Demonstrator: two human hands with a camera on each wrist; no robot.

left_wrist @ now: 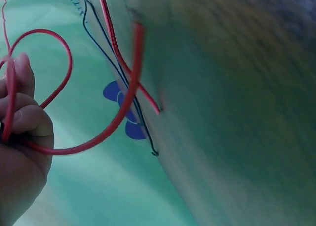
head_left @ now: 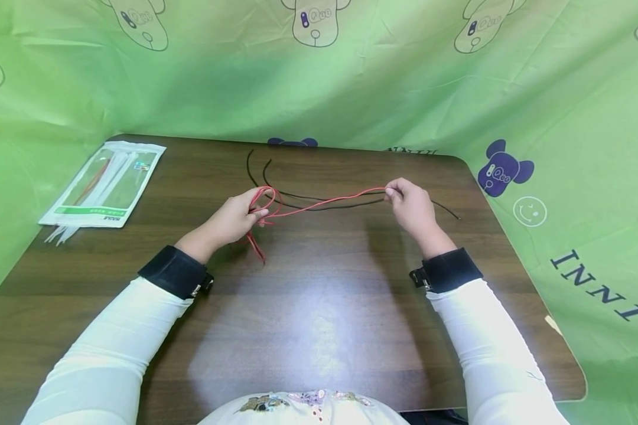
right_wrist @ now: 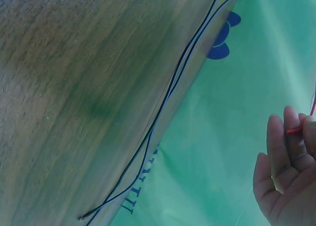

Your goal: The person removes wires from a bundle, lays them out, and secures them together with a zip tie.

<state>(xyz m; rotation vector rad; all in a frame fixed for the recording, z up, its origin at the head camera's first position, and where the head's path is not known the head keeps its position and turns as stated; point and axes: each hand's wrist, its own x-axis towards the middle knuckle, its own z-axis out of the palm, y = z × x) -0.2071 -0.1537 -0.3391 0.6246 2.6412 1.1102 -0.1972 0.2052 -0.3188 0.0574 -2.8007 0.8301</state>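
A looped red wire (head_left: pixel 319 205) stretches between the two hands above the table. My left hand (head_left: pixel 236 219) grips its looped part, with red loops standing over the fingers and loose ends hanging below. In the left wrist view the red wire (left_wrist: pixel 106 132) curves out from the curled fingers of the left hand (left_wrist: pixel 27 137). My right hand (head_left: pixel 410 206) pinches one end of the red wire between thumb and finger. The right wrist view shows that short red tip beside the fingers of the right hand (right_wrist: pixel 289 171). Behind, two black wires (head_left: pixel 345 206) lie along the table.
At the left edge of the brown table (head_left: pixel 319 330) lies a clear-and-white plastic bag (head_left: pixel 106 184) holding pale strips and something red. Several white strips (head_left: pixel 64 233) poke out of its lower end. Green printed cloth (head_left: pixel 351 88) hangs behind and along both sides.
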